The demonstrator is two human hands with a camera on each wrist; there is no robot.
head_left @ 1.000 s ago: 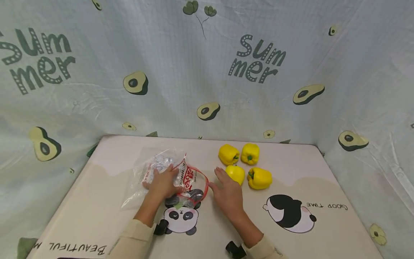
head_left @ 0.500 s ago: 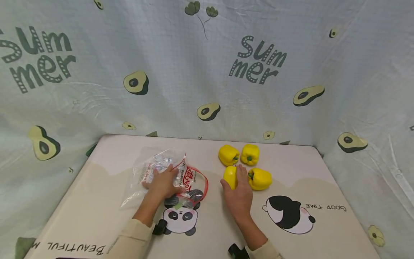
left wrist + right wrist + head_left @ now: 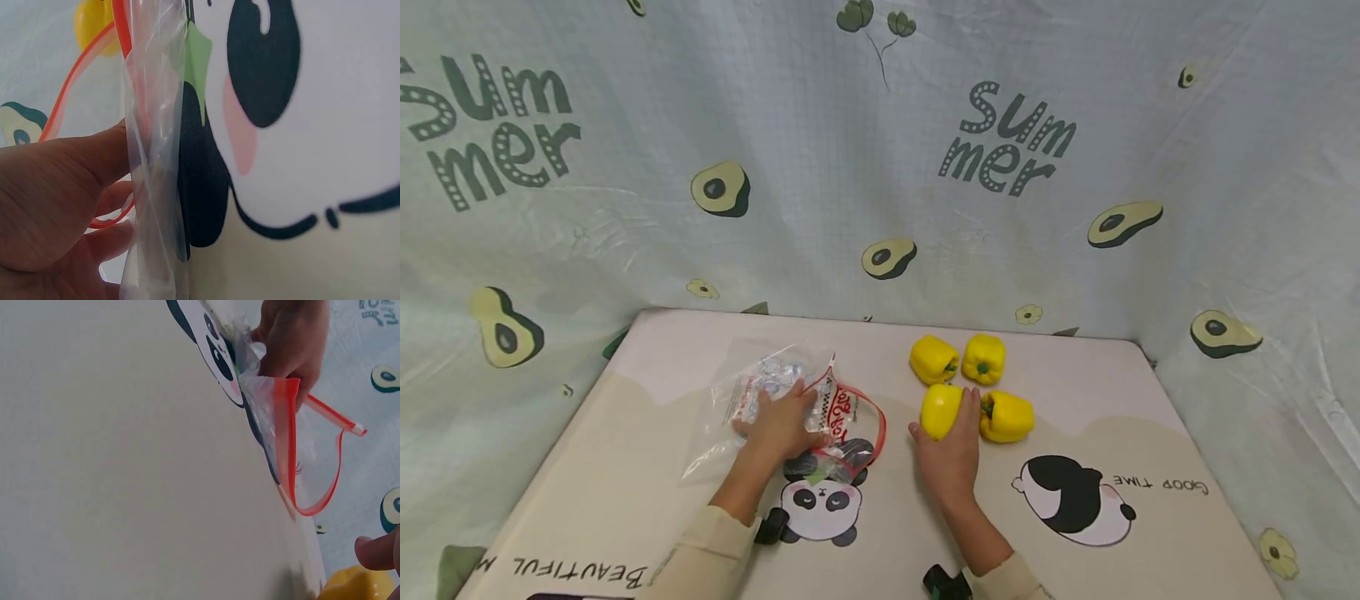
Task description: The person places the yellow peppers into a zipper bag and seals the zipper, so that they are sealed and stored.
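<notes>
A clear plastic zip bag [image 3: 838, 414] with red edging and red lettering lies on the table, its mouth spread toward the right. My left hand [image 3: 780, 423] holds the bag, thumb near its mouth; in the left wrist view the fingers [image 3: 112, 244] are partly behind the plastic. My right hand [image 3: 950, 458] reaches around a yellow bell pepper [image 3: 940, 410], fingers along its right side. The thumb [image 3: 375, 552] stands slightly apart from that pepper in the right wrist view. Where the other fingertips touch it is hidden.
Three more yellow bell peppers sit close by: a back left pepper [image 3: 933, 359], a back right pepper [image 3: 984, 359] and a front right pepper [image 3: 1007, 417]. Panda drawings decorate the table [image 3: 1045, 575]. A printed curtain [image 3: 805, 167] hangs behind and at the sides.
My right hand has moved right and forward from the bag's side to around the nearest left pepper, which has shifted slightly. The left hand and bag have stayed in place.
</notes>
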